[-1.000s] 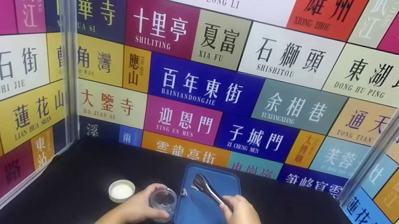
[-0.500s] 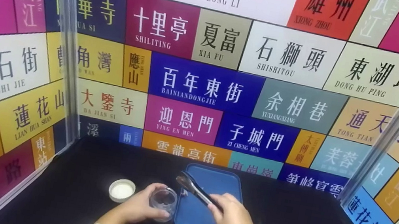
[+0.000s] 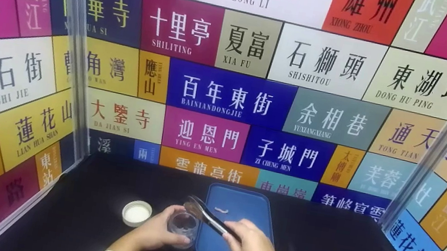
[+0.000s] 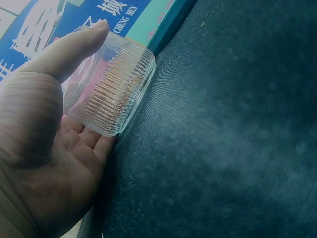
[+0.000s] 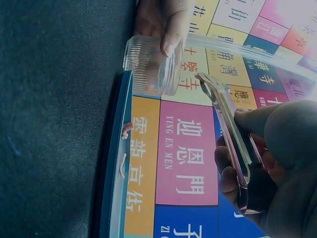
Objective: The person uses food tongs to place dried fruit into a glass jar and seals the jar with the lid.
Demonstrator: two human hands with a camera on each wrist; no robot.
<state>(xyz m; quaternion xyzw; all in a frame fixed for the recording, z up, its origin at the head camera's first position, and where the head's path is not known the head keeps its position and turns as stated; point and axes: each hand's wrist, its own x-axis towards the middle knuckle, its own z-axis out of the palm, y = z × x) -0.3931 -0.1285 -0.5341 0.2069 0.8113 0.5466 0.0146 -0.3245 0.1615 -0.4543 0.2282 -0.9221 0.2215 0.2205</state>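
Observation:
My left hand [image 3: 162, 231] holds a clear ribbed jar [image 3: 183, 228] upright on the dark table, thumb on one side and fingers on the other. In the left wrist view, the thumb lies along the wall of the jar [image 4: 121, 87]. My right hand [image 3: 254, 248] grips metal tongs [image 3: 209, 217] by their dark handle end. The tong tips overlap the jar's far rim in the head view, while the right wrist view shows the tongs [image 5: 225, 116] raised apart from the jar [image 5: 148, 69]. I cannot tell whether anything is between the tips.
A blue tray [image 3: 240, 202] lies right of the jar, partly under my right forearm and hand. A small pale curved piece [image 3: 221, 210] rests on it, and the right wrist view shows another small pinkish piece [image 5: 127, 130]. A white round lid [image 3: 137, 213] lies left.
My right hand has moved left with the tongs, whose tips have passed from over the tray to the jar's rim. My left hand and the jar have stayed in place.

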